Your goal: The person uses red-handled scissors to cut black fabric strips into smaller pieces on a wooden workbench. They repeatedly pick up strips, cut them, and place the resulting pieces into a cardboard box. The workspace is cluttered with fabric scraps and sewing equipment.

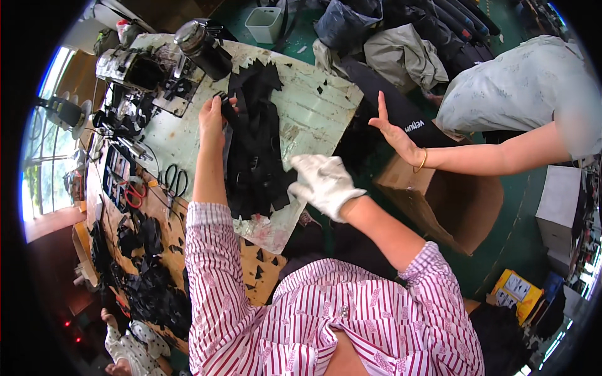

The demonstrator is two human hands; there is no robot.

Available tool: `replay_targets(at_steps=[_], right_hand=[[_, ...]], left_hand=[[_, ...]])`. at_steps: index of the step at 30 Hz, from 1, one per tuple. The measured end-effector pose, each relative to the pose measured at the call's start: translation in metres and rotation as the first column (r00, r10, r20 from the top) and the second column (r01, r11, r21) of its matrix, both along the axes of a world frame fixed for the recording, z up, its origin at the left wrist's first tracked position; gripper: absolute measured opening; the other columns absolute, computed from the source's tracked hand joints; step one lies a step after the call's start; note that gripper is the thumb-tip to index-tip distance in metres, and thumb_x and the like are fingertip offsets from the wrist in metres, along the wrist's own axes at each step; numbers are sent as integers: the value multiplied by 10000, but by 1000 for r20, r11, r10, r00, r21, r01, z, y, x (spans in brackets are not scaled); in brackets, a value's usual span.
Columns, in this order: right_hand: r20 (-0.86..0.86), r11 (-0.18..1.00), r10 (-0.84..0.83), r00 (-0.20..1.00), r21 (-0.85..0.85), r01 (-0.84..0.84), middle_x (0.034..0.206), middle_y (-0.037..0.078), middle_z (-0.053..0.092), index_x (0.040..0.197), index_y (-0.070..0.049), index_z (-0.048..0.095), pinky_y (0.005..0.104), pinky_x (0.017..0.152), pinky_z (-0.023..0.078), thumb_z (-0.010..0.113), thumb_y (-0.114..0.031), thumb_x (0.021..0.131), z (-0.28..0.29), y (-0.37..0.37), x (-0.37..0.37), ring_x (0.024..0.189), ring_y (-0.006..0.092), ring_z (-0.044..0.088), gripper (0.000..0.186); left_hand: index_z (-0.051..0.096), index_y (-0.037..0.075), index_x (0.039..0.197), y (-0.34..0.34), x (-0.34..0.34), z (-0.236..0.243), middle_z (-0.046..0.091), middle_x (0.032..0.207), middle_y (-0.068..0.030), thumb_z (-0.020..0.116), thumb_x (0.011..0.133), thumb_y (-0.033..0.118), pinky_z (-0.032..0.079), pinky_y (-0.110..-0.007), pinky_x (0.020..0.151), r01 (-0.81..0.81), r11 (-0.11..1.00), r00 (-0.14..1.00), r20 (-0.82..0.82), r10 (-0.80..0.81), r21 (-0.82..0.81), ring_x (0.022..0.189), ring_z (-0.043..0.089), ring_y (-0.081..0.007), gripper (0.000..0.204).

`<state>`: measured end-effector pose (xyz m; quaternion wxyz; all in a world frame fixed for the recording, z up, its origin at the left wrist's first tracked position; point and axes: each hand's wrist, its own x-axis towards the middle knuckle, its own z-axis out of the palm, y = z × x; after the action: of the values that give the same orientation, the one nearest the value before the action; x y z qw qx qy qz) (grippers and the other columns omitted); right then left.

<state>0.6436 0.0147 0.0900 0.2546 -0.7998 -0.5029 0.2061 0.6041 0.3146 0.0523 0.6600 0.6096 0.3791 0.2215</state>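
Head view shows the bare left hand point(212, 119) closed around the top end of a pile of black straps point(254, 156), which lies lengthwise on a worn pale green board point(313, 106). Just right of the pile, the white-gloved right hand point(323, 182) hovers with loosely spread fingers, holding nothing. Beyond the board's right edge, a co-worker's open hand point(395, 131) reaches above a cardboard box point(445, 200), while black scissors point(175, 182) lie to the left.
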Motion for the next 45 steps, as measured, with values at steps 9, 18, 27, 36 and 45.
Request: replay_targets(at_steps=[9,18,27,36,45], right_hand=[[-640,895,-381,667,-74,439,1299,137,482,1292,-39,424,341,1020,349,638,-196,840,-59,-44,115,1206,261,456,525],[-584,809,-410,700,121,575,1251,187,518,1265,-6,459,345,1011,363,682,-253,809,-99,-43,238,1205,279,470,564],[-789,587,-541,291,-107,803,896,-2,583,1082,-70,546,240,672,467,602,-197,868,-197,-95,336,749,83,544,255],[-203,588,-801,564,-445,675,1197,118,581,1204,-97,540,377,962,402,622,-320,816,-426,-142,246,1121,276,535,455],[221,804,-470,854,-293,518,1238,53,548,1244,-149,503,403,977,347,578,-284,836,-511,-126,284,1190,241,469,436]], left_hand=[[576,-22,1118,20,-5,-34,630,944,-95,562,889,235,438,-252,700,-237,862,926,-164,340,448,776,567,-132,344],[590,-7,907,-196,21,32,604,843,-70,465,915,17,451,-253,663,-136,713,989,54,137,688,690,559,-125,128],[621,47,952,-347,75,-170,621,855,-117,579,805,81,449,-365,765,644,761,750,-263,-607,78,819,599,-285,156],[652,32,939,-307,130,-400,675,794,-96,567,812,82,495,-279,657,463,886,738,-568,-364,34,735,653,-169,160],[612,23,859,-277,225,-482,612,805,-128,539,777,-21,470,-383,726,246,811,953,-285,-103,530,795,588,-307,119]])
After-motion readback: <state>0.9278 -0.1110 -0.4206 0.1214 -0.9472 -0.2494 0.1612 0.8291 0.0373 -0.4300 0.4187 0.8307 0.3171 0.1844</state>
